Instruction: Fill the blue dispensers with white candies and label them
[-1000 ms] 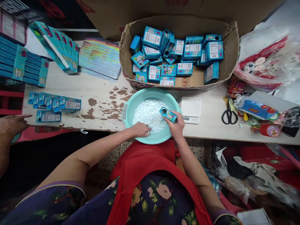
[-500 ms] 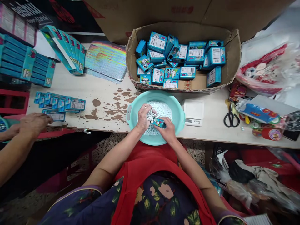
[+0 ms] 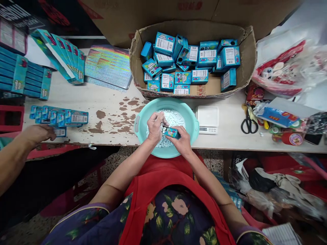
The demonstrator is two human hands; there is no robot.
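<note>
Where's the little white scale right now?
In the head camera's view, the white scale sits right of centre on the table, just right of the pale green basin and left of the black scissors.

"CARAMELO", with what looks like "MACIZO" below it, reads off the small blue boxes (image 3: 182, 78) in the carton (image 3: 251, 64), some upside down to me, and off the stacked blue packs (image 3: 17, 76) at far left. Print on the blue box (image 3: 171, 132) in my right hand (image 3: 182, 142) too small; white lettering on the black box (image 3: 19, 15) upside down, unclear. Scale display (image 3: 203, 129): digits illegible.
</note>
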